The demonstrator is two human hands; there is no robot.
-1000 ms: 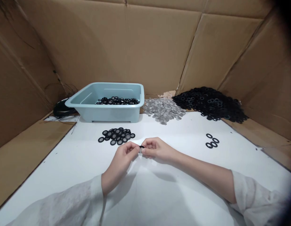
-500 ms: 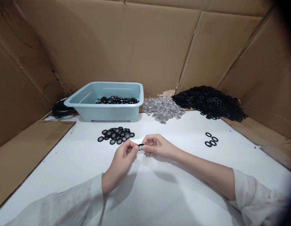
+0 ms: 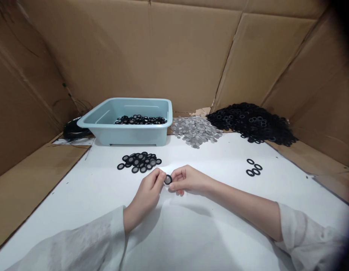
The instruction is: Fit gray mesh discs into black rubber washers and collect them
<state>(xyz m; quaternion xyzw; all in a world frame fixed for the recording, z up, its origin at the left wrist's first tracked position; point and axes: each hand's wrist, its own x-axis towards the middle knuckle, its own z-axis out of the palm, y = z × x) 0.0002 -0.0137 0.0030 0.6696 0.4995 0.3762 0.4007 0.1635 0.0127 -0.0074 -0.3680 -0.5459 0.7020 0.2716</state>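
Observation:
My left hand (image 3: 147, 192) and my right hand (image 3: 187, 180) meet at the middle of the white table top (image 3: 214, 226). Both pinch one small black ring (image 3: 168, 179) with a grey mesh disc in it, its face turned toward me. Just beyond my left hand lies a small heap of finished rings with mesh (image 3: 139, 162). Three loose black rings (image 3: 254, 168) lie to the right of my right hand.
A light blue tub (image 3: 129, 122) holding several finished rings stands at the back left. Right of it lie a pile of grey mesh discs (image 3: 195, 130) and a large pile of black rings (image 3: 252, 123). Cardboard walls (image 3: 177, 52) enclose the table. Black cords (image 3: 71, 131) sit left of the tub.
Both hands have sunk slightly toward the table. The ring between the fingertips has turned from edge-on to face-on.

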